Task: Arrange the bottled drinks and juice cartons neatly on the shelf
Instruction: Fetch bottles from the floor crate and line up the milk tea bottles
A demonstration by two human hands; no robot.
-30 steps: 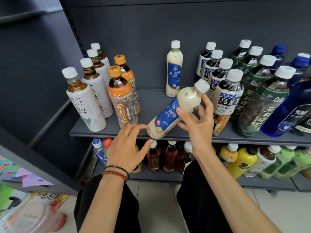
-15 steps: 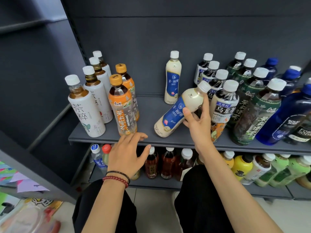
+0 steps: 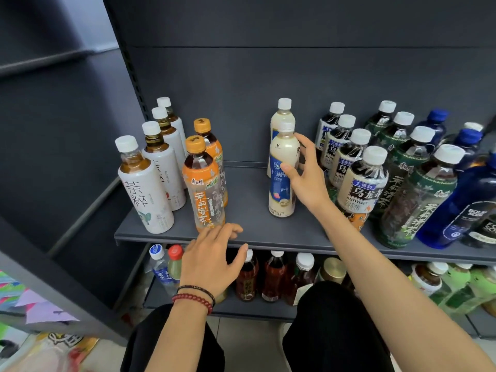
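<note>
The shelf (image 3: 268,232) is dark grey sheet metal with a smooth, matt painted finish, and its back panel (image 3: 268,84) looks the same. The cream bottle (image 3: 281,189) held in my right fingers (image 3: 304,142) is smooth plastic with a soft sheen, wrapped in a glossy blue film label. Its cap (image 3: 286,126) is matt white plastic. The orange-label bottle (image 3: 204,189) is clear, glossy plastic with a shiny film wrap. The white-sleeved tea bottles (image 3: 146,194) look satin, almost matt. The blue bottle (image 3: 461,208) is deep, glassy-looking plastic with bright highlights. On my left wrist the red bead bracelet (image 3: 193,300) is polished and glossy. My black trousers (image 3: 335,331) are matt cloth.
</note>
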